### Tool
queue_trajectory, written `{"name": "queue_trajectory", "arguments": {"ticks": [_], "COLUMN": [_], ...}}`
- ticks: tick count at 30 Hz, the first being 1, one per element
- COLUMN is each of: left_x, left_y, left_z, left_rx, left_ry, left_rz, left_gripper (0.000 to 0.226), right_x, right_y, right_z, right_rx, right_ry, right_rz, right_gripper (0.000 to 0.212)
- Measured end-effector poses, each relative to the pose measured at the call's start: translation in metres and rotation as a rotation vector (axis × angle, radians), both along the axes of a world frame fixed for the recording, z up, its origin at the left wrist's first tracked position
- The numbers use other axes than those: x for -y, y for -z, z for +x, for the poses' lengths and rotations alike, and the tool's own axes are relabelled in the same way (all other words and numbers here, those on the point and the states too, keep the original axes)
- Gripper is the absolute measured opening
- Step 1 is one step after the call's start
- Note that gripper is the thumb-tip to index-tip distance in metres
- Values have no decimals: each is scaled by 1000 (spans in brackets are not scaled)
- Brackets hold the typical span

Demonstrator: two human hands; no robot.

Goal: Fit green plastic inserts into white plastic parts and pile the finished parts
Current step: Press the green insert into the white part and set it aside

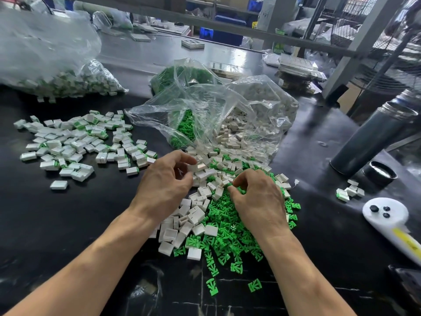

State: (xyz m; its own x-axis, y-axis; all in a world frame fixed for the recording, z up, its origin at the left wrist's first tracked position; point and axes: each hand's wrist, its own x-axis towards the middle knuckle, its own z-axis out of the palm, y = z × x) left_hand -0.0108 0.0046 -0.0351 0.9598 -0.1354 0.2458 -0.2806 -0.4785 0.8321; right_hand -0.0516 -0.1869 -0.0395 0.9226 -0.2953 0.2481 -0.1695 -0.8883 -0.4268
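— Black worktable (68, 224), glossy, in a cluttered workshop with grey shelving behind. And the hands?

— Left hand (164, 185) curled, thumb and fingertips pinching one white plastic part (197, 167) just above the loose heap. Right hand (257, 197) curled too, knuckles up, fingertips down among the green inserts (227, 242); whether pinching one, cannot tell, tips hidden in the pile.

— Around the hands?

— Loose white parts (193, 215) heaped under and between both hands, mixed along the right edge with the green inserts, spilling toward the near table edge. Two stray green pieces lying apart, nearer the viewer.

— Farther out?

— Finished parts (75, 142), white with green showing at the edges, spread in a wide scatter to the left, well apart from the loose heap. Just behind the hands, open clear plastic bag (205, 106), mouth toward the heap, green pieces on its left side and white on its right. Far left, large clear bag (52, 65) full of finished pieces. On the right, dark grey flask (373, 137) standing upright, its cap (380, 174) beside it, a few finished pieces near that, and a white handheld device (387, 215) with black buttons.
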Motion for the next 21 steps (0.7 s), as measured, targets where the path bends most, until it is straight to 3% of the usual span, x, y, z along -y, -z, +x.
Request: {"name": "queue_trajectory", "arguments": {"ticks": [4, 14, 18, 21], "left_x": [5, 11, 14, 14], "left_y": [-1, -10, -13, -11], "left_z": [-5, -8, -9, -10], "left_rx": [-25, -201, -237, -247], "left_ry": [63, 180, 189, 214], "left_rz": [-61, -480, -531, -530], "left_gripper": [21, 19, 28, 16], "right_x": [-2, -9, -11, -12], "right_y": [-2, -7, -6, -6], "right_z": [-1, -10, -11, -12], "right_rx": [103, 293, 324, 351], "right_ry": [-24, -230, -264, -289], "right_rz": [97, 718, 827, 857], "right_gripper": [18, 13, 14, 14]}}
